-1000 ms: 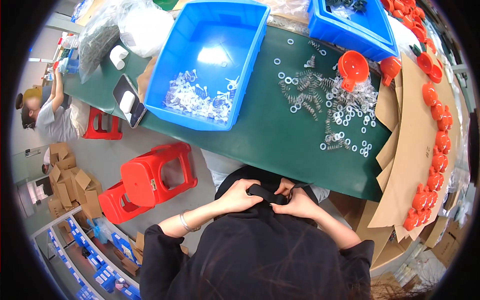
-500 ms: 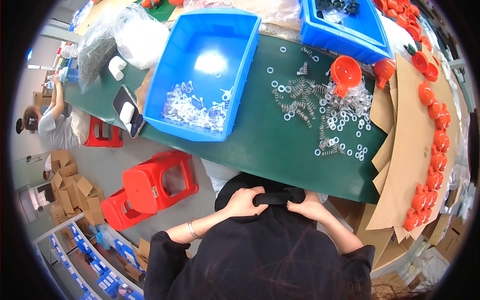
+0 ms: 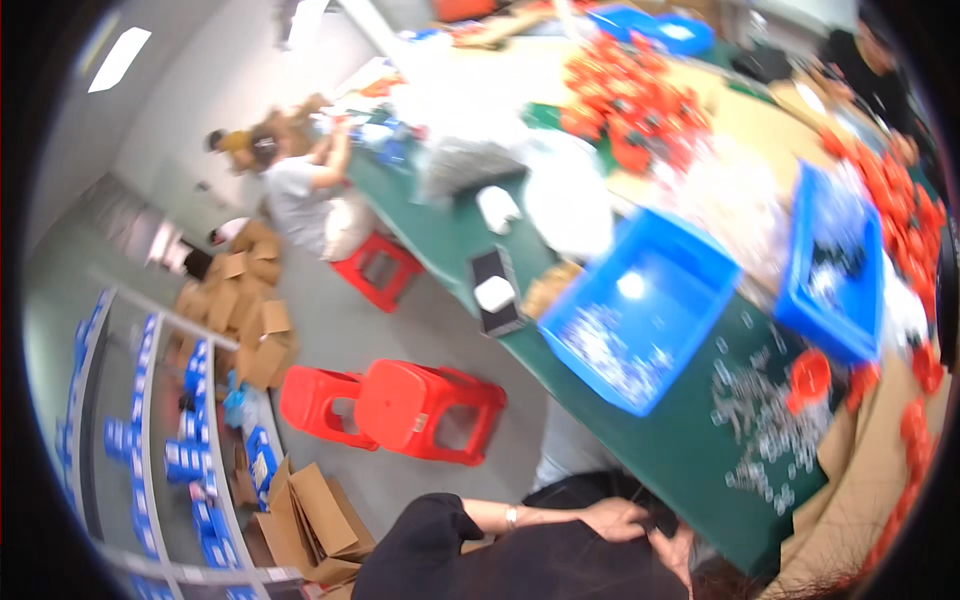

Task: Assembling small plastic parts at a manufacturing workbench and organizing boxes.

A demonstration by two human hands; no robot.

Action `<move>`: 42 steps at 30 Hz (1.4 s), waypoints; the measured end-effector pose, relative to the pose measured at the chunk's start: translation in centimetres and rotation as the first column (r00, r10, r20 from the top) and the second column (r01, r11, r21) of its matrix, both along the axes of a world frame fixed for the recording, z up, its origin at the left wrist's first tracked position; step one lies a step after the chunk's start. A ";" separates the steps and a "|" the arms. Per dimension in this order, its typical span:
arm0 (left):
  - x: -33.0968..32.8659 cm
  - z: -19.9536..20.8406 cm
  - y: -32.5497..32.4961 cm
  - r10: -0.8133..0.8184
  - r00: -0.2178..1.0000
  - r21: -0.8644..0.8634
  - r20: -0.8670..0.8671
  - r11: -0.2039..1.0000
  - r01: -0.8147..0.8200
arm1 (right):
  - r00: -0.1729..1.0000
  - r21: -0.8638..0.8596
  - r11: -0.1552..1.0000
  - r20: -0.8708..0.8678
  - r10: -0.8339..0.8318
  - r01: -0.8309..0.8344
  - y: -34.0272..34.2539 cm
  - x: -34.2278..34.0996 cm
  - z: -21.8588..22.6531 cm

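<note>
My left hand (image 3: 615, 520) is in my lap at the table's near edge, its fingers closed on black cloth (image 3: 655, 512) of my clothing. Close beside it, my right hand (image 3: 675, 552) also grips the cloth, its thumb near the left fingertips. Motion blur softens the fingers of both hands. On the green table (image 3: 560, 350) stands a blue bin (image 3: 690, 330) with small clear plastic parts. To its right lie loose springs and white rings (image 3: 770, 425), with an orange-red cup-shaped part (image 3: 810, 380) on them.
Two red stools (image 3: 400, 405) stand on the floor to the left. A phone (image 3: 494, 290) lies near the table's edge. Another blue bin (image 3: 835, 310) and cardboard (image 3: 850, 500) are at the right. A person in grey (image 3: 300, 200) works farther off. Shelves (image 3: 150, 430) hold blue boxes.
The view has swung left and up, so the table, bins and my hands sit farther right and more floor and shelving shows. Both hands stay together at the black cloth.
</note>
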State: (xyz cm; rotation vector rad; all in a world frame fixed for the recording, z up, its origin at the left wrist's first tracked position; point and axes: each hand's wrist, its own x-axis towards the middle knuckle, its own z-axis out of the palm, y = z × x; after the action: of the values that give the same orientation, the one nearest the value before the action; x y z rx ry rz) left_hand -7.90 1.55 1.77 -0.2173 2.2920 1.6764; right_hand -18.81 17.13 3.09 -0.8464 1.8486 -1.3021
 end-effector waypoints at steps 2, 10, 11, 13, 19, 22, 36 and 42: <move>-0.4 -0.8 0.7 -0.015 1.000 -0.044 -0.018 0.999 0.015 | 0.999 0.043 0.999 0.025 0.022 -0.023 -0.8 -0.8 -0.7; -1.6 -3.5 -0.9 0.078 0.995 -0.114 -0.070 0.990 -0.085 | 0.983 0.196 0.965 0.095 0.155 -0.171 -6.3 -3.3 -1.5; -1.7 -2.9 -1.4 0.072 0.995 -0.130 -0.069 0.988 -0.080 | 0.982 0.205 0.962 0.093 0.165 -0.181 -6.8 -3.4 -1.5; -1.8 -1.6 -2.7 0.064 0.995 -0.171 -0.076 0.982 -0.076 | 0.980 0.220 0.956 0.090 0.179 -0.195 -7.6 -3.9 -1.5; -1.8 -0.7 -4.1 0.058 0.995 -0.235 -0.079 0.969 -0.076 | 0.972 0.245 0.941 0.090 0.218 -0.234 -9.3 -4.6 -1.8; -1.7 -0.3 -4.3 0.048 0.996 -0.257 -0.079 0.964 -0.067 | 0.970 0.254 0.937 0.096 0.224 -0.241 -9.5 -4.8 -2.0; -1.1 0.7 -4.5 -0.016 0.999 -0.333 -0.050 0.943 -0.001 | 0.971 0.263 0.938 0.134 0.198 -0.227 -7.9 -5.0 -3.0; -0.9 1.0 -4.2 -0.059 0.998 -0.354 -0.032 0.934 0.044 | 0.975 0.268 0.943 0.150 0.162 -0.198 -6.9 -4.5 -3.2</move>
State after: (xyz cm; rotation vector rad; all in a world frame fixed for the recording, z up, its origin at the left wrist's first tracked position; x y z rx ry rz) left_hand -8.82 -2.70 2.76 -0.1957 2.5943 1.2434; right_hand -23.36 10.22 -0.10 -0.7435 1.7584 -0.9293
